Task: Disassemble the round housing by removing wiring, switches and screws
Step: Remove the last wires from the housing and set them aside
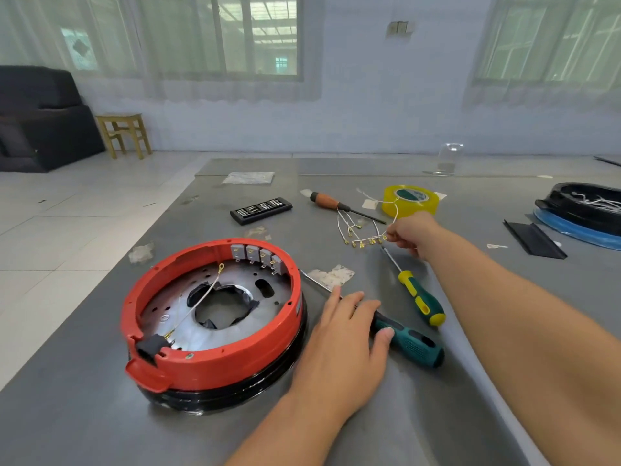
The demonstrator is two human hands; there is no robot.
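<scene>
Pinching wire harness (361, 230), right hand (411, 235); left hand (346, 331) fingers flat on teal screwdriver (408, 343), tip pointing far-left.

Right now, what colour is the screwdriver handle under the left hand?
Dark teal and black, on the screwdriver that the left hand rests on; head view.

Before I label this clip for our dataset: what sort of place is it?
Probably an informal home workshop: a grey work table strewn with screwdrivers and a bit set, in a tiled room with a sofa and wooden stool.
</scene>
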